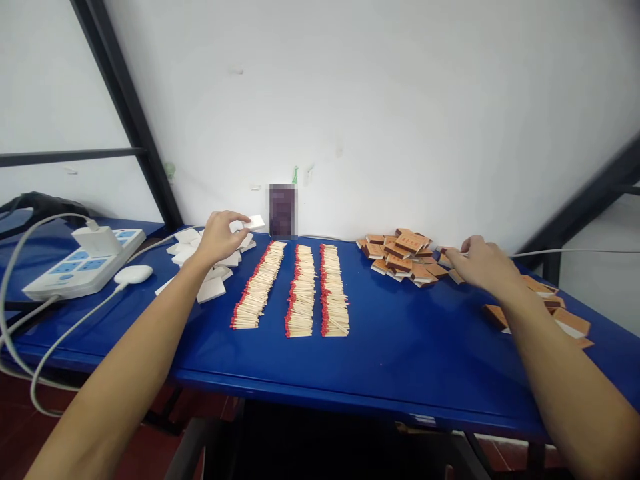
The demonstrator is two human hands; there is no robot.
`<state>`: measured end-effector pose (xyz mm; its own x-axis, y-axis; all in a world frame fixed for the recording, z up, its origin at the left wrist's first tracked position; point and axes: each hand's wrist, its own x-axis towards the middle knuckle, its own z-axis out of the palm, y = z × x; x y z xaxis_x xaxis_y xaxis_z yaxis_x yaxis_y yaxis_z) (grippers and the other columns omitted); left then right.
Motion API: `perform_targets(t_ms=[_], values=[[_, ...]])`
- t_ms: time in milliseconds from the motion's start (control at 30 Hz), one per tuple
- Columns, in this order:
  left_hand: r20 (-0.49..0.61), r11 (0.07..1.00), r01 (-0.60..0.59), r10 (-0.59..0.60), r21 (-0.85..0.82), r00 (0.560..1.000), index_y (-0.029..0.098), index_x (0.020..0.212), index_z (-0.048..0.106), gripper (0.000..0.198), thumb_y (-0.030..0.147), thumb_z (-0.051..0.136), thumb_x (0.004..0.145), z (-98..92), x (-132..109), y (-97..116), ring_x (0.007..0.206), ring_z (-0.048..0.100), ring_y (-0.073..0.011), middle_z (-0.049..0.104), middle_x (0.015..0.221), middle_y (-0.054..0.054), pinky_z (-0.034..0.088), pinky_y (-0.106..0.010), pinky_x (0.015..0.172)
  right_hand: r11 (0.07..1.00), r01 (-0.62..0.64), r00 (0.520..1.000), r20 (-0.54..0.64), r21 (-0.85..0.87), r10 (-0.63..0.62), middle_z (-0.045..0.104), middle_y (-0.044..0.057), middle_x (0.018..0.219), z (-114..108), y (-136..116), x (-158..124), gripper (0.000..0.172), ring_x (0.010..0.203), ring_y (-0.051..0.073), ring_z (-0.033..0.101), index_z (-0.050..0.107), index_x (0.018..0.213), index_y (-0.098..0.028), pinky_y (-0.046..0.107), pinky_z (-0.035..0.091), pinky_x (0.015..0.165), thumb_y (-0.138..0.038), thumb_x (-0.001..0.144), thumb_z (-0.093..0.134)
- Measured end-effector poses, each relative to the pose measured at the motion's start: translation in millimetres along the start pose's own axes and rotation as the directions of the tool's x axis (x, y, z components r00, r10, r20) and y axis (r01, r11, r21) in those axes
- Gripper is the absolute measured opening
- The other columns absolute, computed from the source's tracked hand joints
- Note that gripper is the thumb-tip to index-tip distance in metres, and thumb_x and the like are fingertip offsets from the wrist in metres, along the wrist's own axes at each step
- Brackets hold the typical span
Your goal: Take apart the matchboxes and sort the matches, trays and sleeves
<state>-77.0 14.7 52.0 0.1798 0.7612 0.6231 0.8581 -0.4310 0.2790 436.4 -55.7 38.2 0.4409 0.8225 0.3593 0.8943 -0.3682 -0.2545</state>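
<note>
At the back left, my left hand (224, 235) pinches a small white matchbox tray (256, 223) between thumb and fingers. It is over a loose heap of white matchbox trays (211, 289). My right hand (483, 263) is at the back right, its fingertips closed on an orange-brown matchbox sleeve (443, 251). That sleeve is at the right edge of a pile of matchbox sleeves (400, 257). Between the two heaps lie three long rows of red-tipped matches: a left row (260, 285), a middle row (301, 293) and a right row (335, 293).
More matchboxes (570, 323) lie at the right, partly behind my right forearm. A white power strip (83, 263) with a charger and cables takes up the left end of the blue table (400, 360). A blurred dark rectangle (283, 210) is against the white wall.
</note>
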Motion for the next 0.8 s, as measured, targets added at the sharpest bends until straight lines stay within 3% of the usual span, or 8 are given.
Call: perform_targets(t_ms=[100, 200, 433, 667, 733, 800], values=[[0.056, 0.987, -0.005, -0.004, 0.161, 0.998, 0.017, 0.106, 0.073, 0.036, 0.035, 0.054, 0.082, 6.4, 1, -12, 0.109, 0.058, -0.0308, 0.070, 0.109, -0.011, 0.037, -0.046, 0.106, 0.999, 0.033, 0.991, 0.127, 0.031, -0.037, 0.060, 0.011, 0.076, -4, -4, -2, 0.018, 0.071, 0.026, 0.054, 0.048, 0.080, -0.025, 0.037, 0.036, 0.066, -0.042, 0.086, 0.053], [0.056, 0.967, 0.016, -0.031, 0.253, 0.998, 0.018, 0.108, 0.074, 0.037, 0.034, 0.055, 0.080, 12.5, 1, -24, 0.108, 0.055, -0.0325, 0.067, 0.105, -0.013, 0.036, -0.047, 0.104, 0.997, 0.065, 0.986, 0.153, 0.043, -0.071, 0.060, 0.009, 0.070, -6, -11, -6, 0.019, 0.066, 0.024, 0.052, 0.046, 0.073, -0.025, 0.035, 0.035, 0.066, -0.037, 0.087, 0.051], [0.032, 0.941, 0.158, -0.175, 0.299, 0.984, 0.018, 0.106, 0.075, 0.037, 0.034, 0.054, 0.079, 14.6, 0, -34, 0.108, 0.054, -0.0355, 0.064, 0.095, -0.015, 0.038, -0.048, 0.100, 0.992, 0.126, 0.976, 0.181, 0.004, -0.124, 0.057, 0.003, 0.060, 4, -3, -1, 0.029, 0.059, 0.021, 0.052, 0.044, 0.064, -0.026, 0.032, 0.032, 0.060, -0.041, 0.080, 0.063], [0.016, 0.936, 0.187, -0.201, 0.298, 0.979, 0.017, 0.102, 0.075, 0.036, 0.034, 0.054, 0.079, 14.4, -1, -35, 0.106, 0.054, -0.0370, 0.067, 0.094, -0.017, 0.040, -0.050, 0.099, 0.988, 0.155, 0.960, 0.231, 0.023, -0.156, 0.058, 0.002, 0.058, 10, -5, -1, 0.036, 0.059, 0.018, 0.053, 0.045, 0.054, -0.024, 0.029, 0.034, 0.059, -0.039, 0.080, 0.065], [0.007, 0.930, 0.205, -0.217, 0.306, 0.976, 0.018, 0.103, 0.075, 0.038, 0.036, 0.053, 0.078, 14.5, -1, -33, 0.110, 0.053, -0.0377, 0.067, 0.097, -0.017, 0.039, -0.050, 0.099, 0.987, 0.154, 0.962, 0.221, 0.055, -0.162, 0.057, 0.001, 0.055, 11, -4, 0, 0.036, 0.058, 0.018, 0.053, 0.047, 0.054, -0.024, 0.030, 0.035, 0.060, -0.042, 0.081, 0.063], [-0.015, 0.928, 0.209, -0.214, 0.308, 0.977, 0.018, 0.103, 0.075, 0.038, 0.037, 0.052, 0.079, 14.3, -2, -29, 0.117, 0.051, -0.0368, 0.066, 0.103, -0.017, 0.037, -0.050, 0.103, 0.982, 0.151, 0.980, 0.109, 0.116, -0.163, 0.056, 0.001, 0.051, 9, 1, 3, 0.037, 0.055, 0.019, 0.052, 0.049, 0.054, -0.024, 0.031, 0.037, 0.060, -0.045, 0.082, 0.059]])
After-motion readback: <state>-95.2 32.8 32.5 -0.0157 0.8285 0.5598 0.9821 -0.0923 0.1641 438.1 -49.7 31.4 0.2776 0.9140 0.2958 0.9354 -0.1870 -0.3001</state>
